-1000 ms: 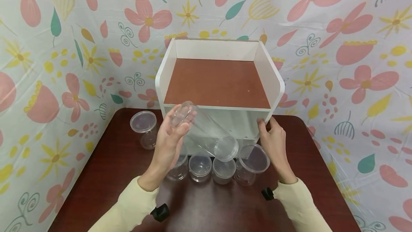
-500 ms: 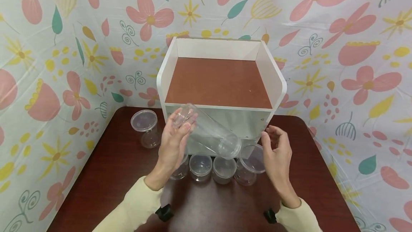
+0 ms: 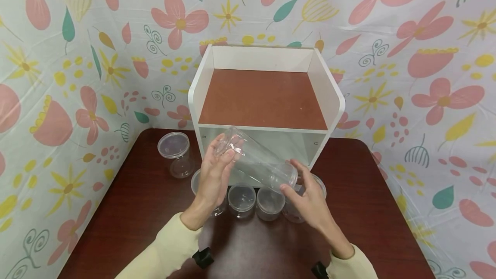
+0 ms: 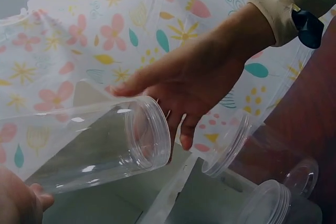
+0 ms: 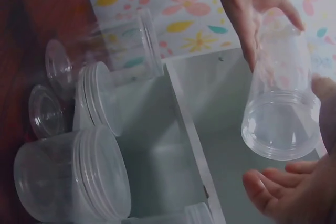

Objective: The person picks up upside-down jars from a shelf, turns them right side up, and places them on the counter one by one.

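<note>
My left hand point(image 3: 215, 171) grips the lower end of a tall clear plastic jar point(image 3: 261, 158), held tilted in front of the white shelf unit. The jar's ridged, wide end point(image 5: 283, 127) points down toward my right hand point(image 3: 310, 201). Around that end, the right thumb and fingers are spread. In the left wrist view, the right thumb point(image 4: 131, 86) lies at the ridged rim, with the other fingers hanging loosely past it. A gap shows between the right fingers point(image 5: 270, 184) and the jar in the right wrist view.
Several clear lidded jars line the shelf's front, including two short ones point(image 3: 242, 199) point(image 3: 270, 203). Another lidded jar point(image 3: 174, 147) stands left of the white shelf unit point(image 3: 195, 98). The brown table point(image 3: 252, 253) meets a floral cloth backdrop point(image 3: 135, 55).
My right hand has left the shelf's right side and moved left to the jar's ridged end. The left hand still holds the jar, which has shifted slightly right.
</note>
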Tool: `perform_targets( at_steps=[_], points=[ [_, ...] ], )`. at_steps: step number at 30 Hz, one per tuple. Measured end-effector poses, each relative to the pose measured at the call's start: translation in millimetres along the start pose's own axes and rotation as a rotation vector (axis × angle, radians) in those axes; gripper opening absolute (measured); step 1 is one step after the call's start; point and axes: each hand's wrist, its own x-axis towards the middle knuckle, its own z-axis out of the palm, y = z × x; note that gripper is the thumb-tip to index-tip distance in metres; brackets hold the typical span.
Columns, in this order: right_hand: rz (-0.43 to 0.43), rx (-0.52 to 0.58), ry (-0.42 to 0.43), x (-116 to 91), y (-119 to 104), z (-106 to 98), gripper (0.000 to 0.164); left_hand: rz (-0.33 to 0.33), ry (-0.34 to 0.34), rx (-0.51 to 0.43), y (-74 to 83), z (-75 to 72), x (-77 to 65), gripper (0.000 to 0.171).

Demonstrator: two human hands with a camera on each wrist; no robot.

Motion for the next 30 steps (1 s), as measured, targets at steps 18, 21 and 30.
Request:
perform_targets(
  at_steps=[18,21,30],
  points=[
    [0.033,0.198,-0.065,-2.5,5.6,1.3,0.078,-0.054,-0.005,0.136,3.7,-3.7,-5.1,0.071],
    [0.006,0.325,-0.064,-2.3,6.9,-0.9,0.075,-0.066,-0.014,0.223,7.3,-5.5,-6.1,0.071],
    [-0.071,0.481,-0.048,-2.5,8.7,-13.2,0.071,0.001,-0.038,0.374,17.0,-15.4,-5.0,0.062]
  ],
)
